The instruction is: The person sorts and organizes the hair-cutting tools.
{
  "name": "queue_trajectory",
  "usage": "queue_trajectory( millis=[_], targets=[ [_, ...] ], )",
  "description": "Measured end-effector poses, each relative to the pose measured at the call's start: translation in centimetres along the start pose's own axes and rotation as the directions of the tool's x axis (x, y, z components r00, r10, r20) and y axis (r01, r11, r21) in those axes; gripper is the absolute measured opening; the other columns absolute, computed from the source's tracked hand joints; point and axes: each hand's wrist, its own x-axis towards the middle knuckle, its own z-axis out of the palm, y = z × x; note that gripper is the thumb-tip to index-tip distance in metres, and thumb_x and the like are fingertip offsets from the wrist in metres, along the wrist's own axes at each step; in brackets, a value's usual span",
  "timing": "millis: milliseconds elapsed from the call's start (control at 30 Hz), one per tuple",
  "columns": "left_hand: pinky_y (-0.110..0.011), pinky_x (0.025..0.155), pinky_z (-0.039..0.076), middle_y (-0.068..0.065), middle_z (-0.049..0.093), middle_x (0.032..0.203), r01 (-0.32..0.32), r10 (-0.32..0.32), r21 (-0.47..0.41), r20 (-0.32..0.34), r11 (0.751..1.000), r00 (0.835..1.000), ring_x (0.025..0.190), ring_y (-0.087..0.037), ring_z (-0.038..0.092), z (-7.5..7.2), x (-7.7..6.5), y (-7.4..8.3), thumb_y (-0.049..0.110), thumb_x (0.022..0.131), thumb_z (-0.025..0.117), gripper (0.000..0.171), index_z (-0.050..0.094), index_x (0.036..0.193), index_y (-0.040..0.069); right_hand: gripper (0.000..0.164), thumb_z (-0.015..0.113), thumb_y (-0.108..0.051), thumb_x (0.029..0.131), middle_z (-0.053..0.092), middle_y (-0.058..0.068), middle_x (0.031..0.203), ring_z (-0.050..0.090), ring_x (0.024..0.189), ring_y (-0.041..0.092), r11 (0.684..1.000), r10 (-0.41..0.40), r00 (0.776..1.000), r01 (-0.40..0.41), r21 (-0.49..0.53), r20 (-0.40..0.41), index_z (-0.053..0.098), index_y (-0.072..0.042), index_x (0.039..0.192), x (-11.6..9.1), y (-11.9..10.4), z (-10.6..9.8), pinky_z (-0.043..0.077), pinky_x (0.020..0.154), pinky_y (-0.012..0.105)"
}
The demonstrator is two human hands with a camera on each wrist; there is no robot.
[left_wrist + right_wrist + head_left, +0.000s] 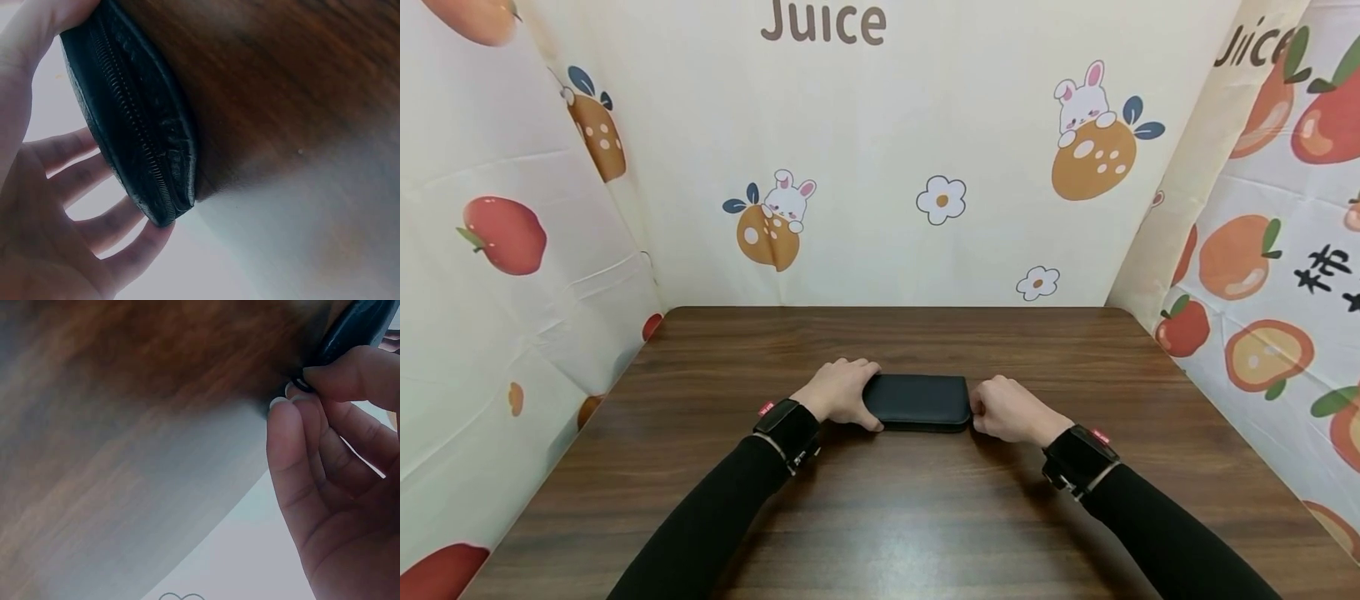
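Observation:
A black zip wallet (917, 402) lies flat on the wooden table. My left hand (841, 393) grips its left end, thumb on the near side and fingers around the far side. In the left wrist view, a zipper (132, 119) with its teeth joined runs along the wallet's edge. At the right end, my right hand (1011, 410) has its fingers curled. The right wrist view has its thumb and fingertips pinching a small dark zipper pull (302, 384) by the wallet's corner. The fingers hide most of the pull.
The brown wood-grain table (880, 517) reaches back to a cream curtain (865, 125) printed with fruit, rabbits and flowers. Similar printed cloth hangs on the left and right. Each wrist wears a black strapped camera (1078, 458).

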Motion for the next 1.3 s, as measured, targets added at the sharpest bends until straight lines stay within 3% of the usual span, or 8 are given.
queue_trajectory(
  millis=[133,400,633,900,1300],
  targets=[
    [-0.049,0.1,0.045,-0.005,0.059,0.136,0.0,0.0,-0.006,0.001,1.0,1.0,0.12,-0.032,0.056,-0.1,0.0,0.0,0.054,0.074,0.087,0.09,0.053,0.146,0.014,0.029,0.069,0.001,0.081,0.046,-0.011,0.056,0.038,0.049,0.003,1.0,-0.002,1.0,0.002,-0.002,0.006,0.059,-0.019,0.063,-0.1,-0.1,0.1,0.035,0.049,0.022],
    [-0.048,0.1,0.045,-0.005,0.059,0.137,-0.003,0.003,-0.004,0.0,1.0,1.0,0.119,-0.031,0.056,-0.1,-0.1,0.0,0.054,0.074,0.086,0.089,0.053,0.146,0.013,0.031,0.069,0.001,0.08,0.04,-0.012,0.055,0.033,0.05,0.003,1.0,-0.008,1.0,0.008,-0.007,-0.01,0.056,-0.019,0.06,-0.1,-0.4,0.1,0.031,0.049,0.022],
    [-0.048,0.1,0.045,-0.005,0.059,0.138,-0.001,0.001,-0.011,0.0,1.0,1.0,0.119,-0.031,0.056,-0.1,-0.1,-0.1,0.054,0.074,0.087,0.089,0.053,0.146,0.013,0.041,0.067,0.003,0.08,0.024,-0.013,0.056,0.021,0.051,0.004,1.0,0.001,1.0,-0.001,0.001,-0.021,0.044,-0.021,0.055,-0.3,-0.7,0.3,0.02,0.049,0.023],
    [-0.049,0.102,0.044,-0.004,0.058,0.138,0.003,-0.003,-0.009,0.009,1.0,1.0,0.12,-0.031,0.055,-0.2,0.0,-0.1,0.055,0.074,0.086,0.09,0.052,0.147,0.014,0.049,0.065,0.004,0.079,0.016,-0.014,0.056,0.017,0.05,0.004,0.999,0.049,0.998,-0.049,-0.02,-0.026,0.033,-0.024,0.055,-0.5,-1.5,0.3,0.017,0.05,0.024],
    [-0.049,0.102,0.044,-0.005,0.059,0.138,0.007,-0.007,-0.01,0.011,1.0,1.0,0.12,-0.031,0.056,-0.2,0.0,0.0,0.054,0.074,0.086,0.09,0.052,0.146,0.014,0.04,0.067,0.001,0.08,0.022,-0.015,0.053,0.024,0.046,0.003,0.998,0.055,0.998,-0.056,-0.034,-0.034,0.047,-0.02,0.052,-0.8,-2.2,0.4,0.022,0.047,0.021]
  ],
)
